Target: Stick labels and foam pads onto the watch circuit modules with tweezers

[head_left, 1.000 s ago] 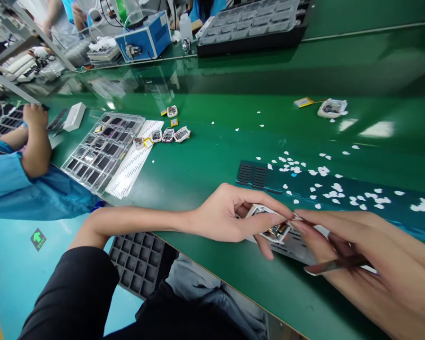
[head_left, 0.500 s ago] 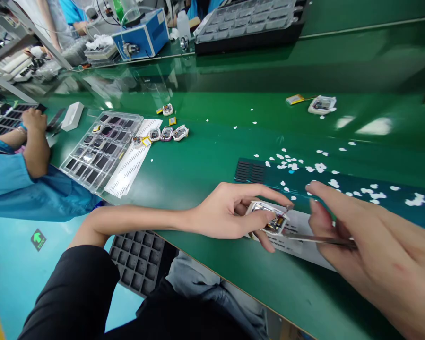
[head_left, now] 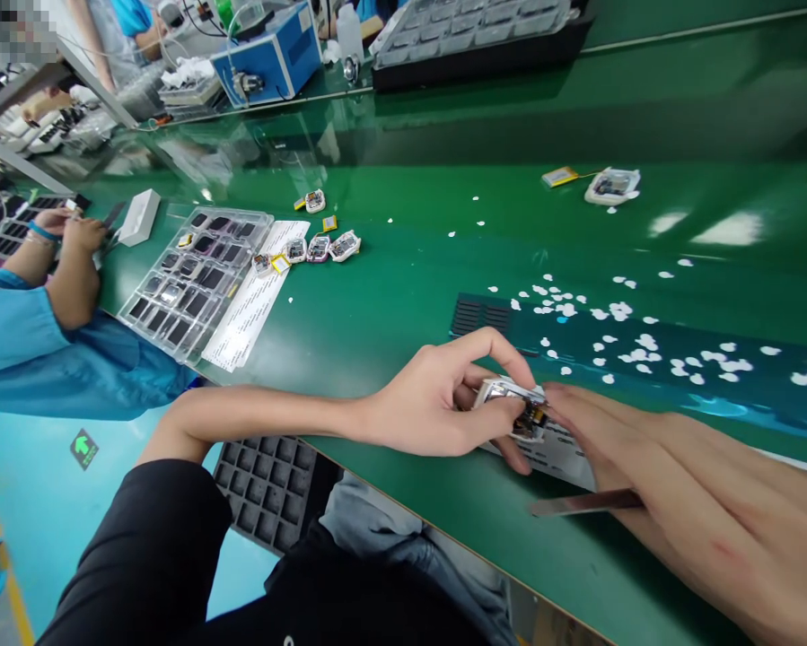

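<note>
Across the green table (head_left: 403,296) from you, a clear tray (head_left: 194,280) of dark parts lies beside a printed paper strip (head_left: 253,303), with a loose cluster of small modules (head_left: 309,248) just past it. White flakes (head_left: 611,316) are scattered over the table and over the dark mat (head_left: 652,381) right behind your hands. Farther back lies another module (head_left: 611,186) with a yellow battery (head_left: 558,177) beside it. At your left a co-worker's arm (head_left: 73,283) in a blue sleeve rests on the table edge, well apart from you. Nothing lies between your two hands.

Your left hand (head_left: 436,404) is curled closed around the small device (head_left: 511,401), thumb on its near side and fingers arched over the top. It holds the device just above a white perforated sheet (head_left: 565,453) at the table's near edge. Your right hand (head_left: 699,511) is loosely closed. Its fingertips (head_left: 557,397) touch the device's right end, and it keeps the tweezers (head_left: 582,503) clamped lower down, their tips pointing left over the table.

Half a second ago the tweezer tips were at the device and your right forefinger was lifted. Now the tips lie clear below it and your fingers have come in instead.
</note>
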`<state>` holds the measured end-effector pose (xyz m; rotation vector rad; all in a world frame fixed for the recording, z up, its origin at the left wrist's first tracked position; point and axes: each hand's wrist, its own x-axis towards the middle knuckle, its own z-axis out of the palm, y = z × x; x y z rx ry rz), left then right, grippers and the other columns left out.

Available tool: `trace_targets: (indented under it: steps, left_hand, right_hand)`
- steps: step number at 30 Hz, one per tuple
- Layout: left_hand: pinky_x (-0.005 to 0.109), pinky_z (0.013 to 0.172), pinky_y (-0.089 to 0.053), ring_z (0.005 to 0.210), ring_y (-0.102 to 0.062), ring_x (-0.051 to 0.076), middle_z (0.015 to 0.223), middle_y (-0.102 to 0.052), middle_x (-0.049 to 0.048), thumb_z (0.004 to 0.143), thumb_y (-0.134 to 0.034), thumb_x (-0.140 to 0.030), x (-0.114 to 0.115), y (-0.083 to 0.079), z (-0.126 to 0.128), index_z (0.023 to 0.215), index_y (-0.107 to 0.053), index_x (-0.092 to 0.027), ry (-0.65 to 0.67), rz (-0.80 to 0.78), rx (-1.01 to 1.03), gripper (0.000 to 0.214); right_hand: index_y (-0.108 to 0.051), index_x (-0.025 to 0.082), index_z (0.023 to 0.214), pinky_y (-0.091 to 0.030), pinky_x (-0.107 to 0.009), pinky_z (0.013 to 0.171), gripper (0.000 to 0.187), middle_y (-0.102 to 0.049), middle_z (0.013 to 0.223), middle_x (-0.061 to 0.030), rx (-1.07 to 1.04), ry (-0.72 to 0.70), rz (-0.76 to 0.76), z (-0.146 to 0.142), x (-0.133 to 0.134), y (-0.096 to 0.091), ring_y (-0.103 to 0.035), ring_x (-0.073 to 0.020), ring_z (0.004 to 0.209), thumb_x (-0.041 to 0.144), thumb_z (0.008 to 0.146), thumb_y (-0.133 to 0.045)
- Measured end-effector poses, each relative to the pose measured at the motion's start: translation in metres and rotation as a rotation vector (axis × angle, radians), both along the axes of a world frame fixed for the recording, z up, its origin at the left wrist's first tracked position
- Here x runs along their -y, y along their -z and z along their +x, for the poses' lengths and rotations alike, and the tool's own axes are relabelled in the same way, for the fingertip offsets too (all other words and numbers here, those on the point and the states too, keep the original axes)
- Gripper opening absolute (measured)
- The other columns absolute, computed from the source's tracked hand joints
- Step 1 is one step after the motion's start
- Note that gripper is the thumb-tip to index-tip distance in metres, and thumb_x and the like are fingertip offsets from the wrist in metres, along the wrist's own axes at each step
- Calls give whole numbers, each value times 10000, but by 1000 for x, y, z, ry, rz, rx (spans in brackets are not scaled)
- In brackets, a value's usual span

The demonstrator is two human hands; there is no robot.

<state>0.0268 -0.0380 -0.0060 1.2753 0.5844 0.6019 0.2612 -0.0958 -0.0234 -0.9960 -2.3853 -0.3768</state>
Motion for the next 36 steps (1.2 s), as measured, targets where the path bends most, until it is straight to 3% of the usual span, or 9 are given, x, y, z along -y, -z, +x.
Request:
trace_targets:
  steps: [3, 6, 10, 13, 16, 19, 26, 34, 36]
  left_hand:
    - [169, 417, -384, 535, -707, 126, 673, -612, -57, 954, -552, -199, 5, 4, 1, 1032, -419, -226, -12, 36, 16, 156]
    - [184, 492, -503, 649, -767, 152, 741, -656, -34, 948, -583, -226, 10, 9, 2, 1044, -434, -221, -57, 81, 38, 177]
    - [189, 505, -531, 621, -750, 142, 709, -682, -28, 934, -600, -221, 12, 13, 4, 994, -455, -214, -146, 188, 45, 157]
    - [147, 442, -445, 539, -703, 111, 627, -660, -48, 918, -618, -198, 11, 12, 4, 936, -465, -212, -198, 256, 3, 155]
    - [118, 407, -381, 517, -706, 102, 564, -612, -77, 910, -636, -165, 10, 10, 3, 916, -477, -207, -166, 284, -7, 164]
    - [114, 412, -412, 555, -742, 118, 579, -607, -75, 905, -610, -140, 11, 9, 2, 902, -465, -207, -117, 304, 19, 160]
    - [137, 510, -535, 617, -752, 105, 678, -671, -42, 973, -571, -183, 10, 9, -1, 965, -445, -211, -64, 408, 7, 129]
    - [185, 652, -588, 719, -769, 96, 922, -824, 52, 1045, -575, -264, 4, 12, -5, 1207, -518, -164, -57, 704, -17, 199]
    - [198, 690, -583, 744, -768, 90, 995, -840, 63, 1047, -609, -326, 2, 16, -4, 1197, -587, -155, -88, 804, -17, 229]
  right_hand:
    - [-389, 200, 1619, -569, -312, 628, 599, -770, 1248, -46, -12, -18, 31, -11, 6, -5, -759, -178, 944, 456, 1079, -356]
    - [-286, 172, 1659, -603, -388, 668, 676, -736, 1325, -90, -18, 49, -106, -16, 14, -12, -764, -234, 945, 483, 1062, -351]
    - [-226, 208, 1679, -612, -360, 682, 708, -716, 1366, -80, 22, 7, -194, -11, 15, -8, -766, -226, 1000, 469, 1047, -409]
    - [-310, 338, 1652, -564, -307, 616, 665, -793, 1170, -10, -134, 54, -260, -9, 9, 0, -753, -181, 820, 366, 1026, -532]
    - [-605, 486, 1422, -479, -283, 487, 453, -751, 765, 96, -418, 123, -401, -15, 2, -3, -559, -122, 459, 340, 994, -635]
    - [-746, 427, 1050, -413, -271, 393, 150, -676, 613, 98, -596, 186, -604, -26, -2, -16, -533, -120, 406, 511, 979, -645]
    - [-686, 343, 823, -442, -261, 360, 396, -710, 663, 64, -687, 194, -929, -34, -11, -24, -609, -143, 464, 715, 924, -598]
    - [-690, 401, 941, -390, -298, 379, 253, -656, 592, 97, -611, 253, -728, -25, 0, -26, -487, -132, 377, 647, 941, -630]
    - [-719, 408, 890, -401, -296, 387, 329, -653, 588, 86, -542, 261, -707, -12, -3, -23, -500, -127, 394, 703, 942, -584]
